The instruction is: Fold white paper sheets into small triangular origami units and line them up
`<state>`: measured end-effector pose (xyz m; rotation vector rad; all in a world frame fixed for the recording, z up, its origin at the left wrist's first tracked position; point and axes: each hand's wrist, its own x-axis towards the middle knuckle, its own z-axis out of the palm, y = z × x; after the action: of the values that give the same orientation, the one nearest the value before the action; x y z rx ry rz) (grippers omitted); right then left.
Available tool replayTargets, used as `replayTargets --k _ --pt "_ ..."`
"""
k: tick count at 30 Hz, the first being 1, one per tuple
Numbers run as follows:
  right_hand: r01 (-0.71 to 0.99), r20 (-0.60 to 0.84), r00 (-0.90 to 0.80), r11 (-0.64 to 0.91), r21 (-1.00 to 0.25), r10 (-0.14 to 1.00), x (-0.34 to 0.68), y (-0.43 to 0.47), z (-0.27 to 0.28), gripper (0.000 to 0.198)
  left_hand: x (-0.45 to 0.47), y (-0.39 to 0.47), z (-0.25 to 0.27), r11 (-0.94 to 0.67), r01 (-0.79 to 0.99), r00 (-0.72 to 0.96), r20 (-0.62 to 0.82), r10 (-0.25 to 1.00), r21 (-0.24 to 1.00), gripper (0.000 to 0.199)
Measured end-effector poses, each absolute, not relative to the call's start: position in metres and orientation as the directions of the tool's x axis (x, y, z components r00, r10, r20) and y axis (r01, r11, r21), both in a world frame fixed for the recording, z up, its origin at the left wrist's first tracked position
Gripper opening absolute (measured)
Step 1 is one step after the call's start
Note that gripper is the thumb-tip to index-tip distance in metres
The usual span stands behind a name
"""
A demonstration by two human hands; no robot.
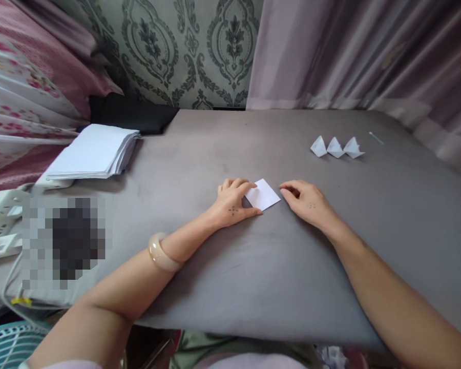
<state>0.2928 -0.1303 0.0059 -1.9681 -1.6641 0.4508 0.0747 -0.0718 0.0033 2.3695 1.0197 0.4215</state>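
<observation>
A small white square of folded paper (264,196) lies on the grey table cover, turned with one corner to the right. My left hand (234,201) rests over its left side, index fingertip on the upper left edge and thumb at the bottom corner, holding it against the surface. Just past the paper's right corner is my right hand (306,201), thumb and index fingertips brought close together with nothing visible in them; its other fingers are curled under and partly hidden.
Three folded white paper pieces (335,147) stand in a row at the back right, near a cotton swab (376,138). A stack of white paper (96,151) lies at left, by a black flat item (134,114). Power strips (3,215) and a blurred-out patch are at the left edge.
</observation>
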Motion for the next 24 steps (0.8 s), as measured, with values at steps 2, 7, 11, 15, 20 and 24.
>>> replayTargets --k 2,7,11,15,20,24 --pt "0.829 0.081 0.164 -0.093 -0.552 0.983 0.289 -0.132 0.007 0.025 0.076 -0.071 0.005 -0.557 0.568 0.665 0.062 0.744 0.606 0.071" --pt "0.767 0.062 0.146 -0.073 -0.638 0.987 0.281 -0.131 0.009 0.03 0.077 -0.071 0.002 -0.569 0.411 0.686 0.17 0.708 0.712 0.086" --pt "0.52 -0.1 0.075 -0.125 -0.845 0.992 0.283 -0.133 0.016 0.027 0.079 -0.07 -0.005 -0.523 0.267 0.675 0.23 0.701 0.809 0.091" --pt "0.233 -0.2 -0.002 -0.194 -0.953 0.98 0.282 -0.136 0.019 0.025 0.083 -0.068 -0.004 -0.236 -0.011 0.589 0.198 0.783 0.972 0.082" --pt "-0.119 -0.23 0.08 -0.22 -0.968 0.97 0.27 -0.135 0.015 0.025 0.085 -0.07 0.009 0.178 -0.237 0.535 -0.025 0.844 0.955 0.044" --pt "-0.303 -0.25 0.115 -0.205 -0.931 0.962 0.259 -0.134 0.016 0.019 0.084 -0.072 0.012 0.279 -0.291 0.486 -0.11 0.867 0.915 0.048"
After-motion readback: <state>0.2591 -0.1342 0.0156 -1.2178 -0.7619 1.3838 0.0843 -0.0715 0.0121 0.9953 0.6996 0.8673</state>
